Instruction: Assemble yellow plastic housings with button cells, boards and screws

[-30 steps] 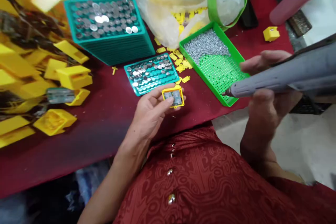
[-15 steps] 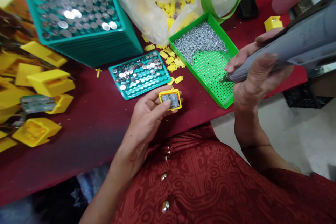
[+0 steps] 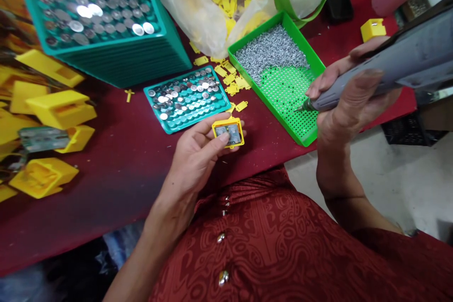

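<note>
The left hand (image 3: 194,151) pinches a yellow case (image 3: 227,121), a circuit board (image 3: 233,135) inside it, near a teal tray (image 3: 191,111) partly filled with metal discs (image 3: 205,86). The right hand (image 3: 343,115) grips a grey screwdriver (image 3: 382,68) aimed into a green tray (image 3: 283,86), screws (image 3: 272,52) heaped at its far end.

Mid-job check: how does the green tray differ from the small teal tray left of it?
The green tray holds heaped screws, while the small teal tray holds round silvery discs. The green tray's floor is perforated; the small teal tray's has scalloped rows. Both rest on the red tablecloth, each only partly filled.
</note>
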Demonstrator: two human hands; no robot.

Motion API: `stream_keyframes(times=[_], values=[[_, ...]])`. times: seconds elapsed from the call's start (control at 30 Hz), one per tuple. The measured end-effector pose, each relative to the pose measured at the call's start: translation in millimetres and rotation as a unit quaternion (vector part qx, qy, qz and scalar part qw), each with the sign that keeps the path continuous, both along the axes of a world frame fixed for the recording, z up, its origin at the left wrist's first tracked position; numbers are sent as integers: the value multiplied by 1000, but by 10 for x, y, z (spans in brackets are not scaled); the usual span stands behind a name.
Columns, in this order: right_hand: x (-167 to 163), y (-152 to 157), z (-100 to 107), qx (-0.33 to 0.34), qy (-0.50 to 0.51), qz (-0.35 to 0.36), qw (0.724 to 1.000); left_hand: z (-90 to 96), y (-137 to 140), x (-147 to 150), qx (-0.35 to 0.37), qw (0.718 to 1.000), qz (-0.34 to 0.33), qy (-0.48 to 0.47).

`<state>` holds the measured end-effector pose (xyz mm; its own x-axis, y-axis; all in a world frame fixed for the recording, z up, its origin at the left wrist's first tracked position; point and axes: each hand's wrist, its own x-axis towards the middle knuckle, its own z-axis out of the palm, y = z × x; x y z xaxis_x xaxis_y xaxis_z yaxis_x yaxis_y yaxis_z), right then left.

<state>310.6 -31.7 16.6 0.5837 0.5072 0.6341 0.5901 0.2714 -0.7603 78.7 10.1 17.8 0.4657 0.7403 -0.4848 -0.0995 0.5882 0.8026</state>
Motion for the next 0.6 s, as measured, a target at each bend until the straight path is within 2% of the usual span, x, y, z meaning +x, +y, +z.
stream_keyframes(times=[0.23,0.4,0.43,0.5,0.57,0.6], values=[[-36,41,50,66,38,10,997,36,-8,-5,-12,1000,-7,1],[-42,-4,154,64,45,20,997,66,-35,-16,-29,999,2,-14],[-37,-19,198,32,31,7,999,67,-42,-20,-33,999,1,-15],[-10,-55,313,-93,-18,-23,995,64,-61,-27,-42,999,-5,-12],[43,-105,455,-236,-68,-13,969,56,-91,-29,-50,999,-9,-10],[79,-136,530,-287,-80,13,955,51,-112,-26,-54,998,-11,-11]])
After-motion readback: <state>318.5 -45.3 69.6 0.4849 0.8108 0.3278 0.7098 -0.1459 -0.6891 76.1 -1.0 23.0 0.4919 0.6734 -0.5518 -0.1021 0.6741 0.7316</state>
